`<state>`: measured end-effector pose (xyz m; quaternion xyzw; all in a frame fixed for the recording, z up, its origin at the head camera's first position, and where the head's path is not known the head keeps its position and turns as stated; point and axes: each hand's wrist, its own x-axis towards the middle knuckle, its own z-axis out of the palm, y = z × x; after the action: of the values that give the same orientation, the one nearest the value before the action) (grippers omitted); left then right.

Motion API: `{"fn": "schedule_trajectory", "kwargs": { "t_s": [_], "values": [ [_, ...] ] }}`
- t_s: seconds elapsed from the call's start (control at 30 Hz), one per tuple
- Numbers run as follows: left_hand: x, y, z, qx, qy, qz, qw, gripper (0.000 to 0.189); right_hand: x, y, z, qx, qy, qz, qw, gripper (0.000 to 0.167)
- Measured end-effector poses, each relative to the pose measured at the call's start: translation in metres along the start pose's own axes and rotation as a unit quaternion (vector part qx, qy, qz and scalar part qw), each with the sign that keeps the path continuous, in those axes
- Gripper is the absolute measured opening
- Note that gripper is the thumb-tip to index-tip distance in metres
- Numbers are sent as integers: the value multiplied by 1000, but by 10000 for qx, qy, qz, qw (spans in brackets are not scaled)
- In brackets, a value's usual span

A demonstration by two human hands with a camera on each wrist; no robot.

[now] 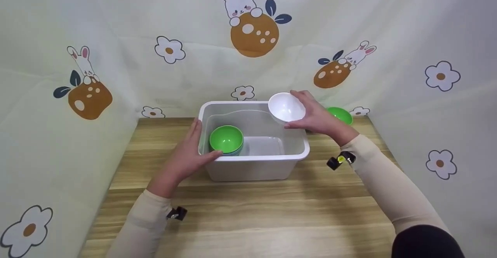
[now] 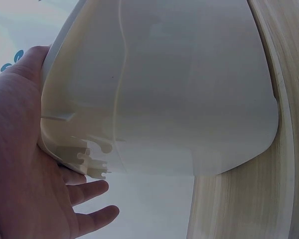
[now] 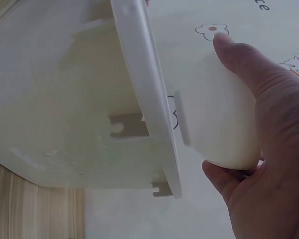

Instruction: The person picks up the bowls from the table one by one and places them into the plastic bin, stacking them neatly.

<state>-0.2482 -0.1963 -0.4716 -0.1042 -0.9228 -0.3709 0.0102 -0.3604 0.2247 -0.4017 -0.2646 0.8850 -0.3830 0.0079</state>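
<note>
A light grey plastic bin (image 1: 251,170) stands on the table. My left hand (image 1: 189,151) rests at its near left corner, thumb over the front rim and the other fingers fairly straight along the side. In the left wrist view, that hand (image 2: 32,144) touches the rim. Above the bin's right rim, my right hand (image 1: 316,114) grips a white bowl (image 1: 285,108) between thumb and fingers, its opening facing me. The right wrist view shows this bowl (image 3: 219,114) beside the rim. Inside the bin at left sits a green bowl (image 1: 226,138), stacked on a bluish one mostly hidden.
Another green bowl (image 1: 340,115) is on the right, behind my right hand and partly hidden by it. The wood-grain table (image 1: 248,215) extends in front of the bin. Patterned cloth (image 1: 194,79) with rabbits and flowers hangs around the back and sides.
</note>
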Motion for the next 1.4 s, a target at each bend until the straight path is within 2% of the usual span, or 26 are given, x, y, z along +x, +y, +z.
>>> {"fn": "schedule_trajectory", "kwargs": {
  "t_s": [0.43,0.97,1.4],
  "values": [
    [-1,1,-1,134,3,-31,9999,137,8,-9,-1,-3,-462,-223,9987,116],
    [-2,3,-2,133,31,39,9999,136,15,-21,-1,-234,-734,-459,9960,114],
    [-3,4,-2,128,28,16,9999,137,25,-31,4,-102,-961,-499,9941,112]
  ]
}}
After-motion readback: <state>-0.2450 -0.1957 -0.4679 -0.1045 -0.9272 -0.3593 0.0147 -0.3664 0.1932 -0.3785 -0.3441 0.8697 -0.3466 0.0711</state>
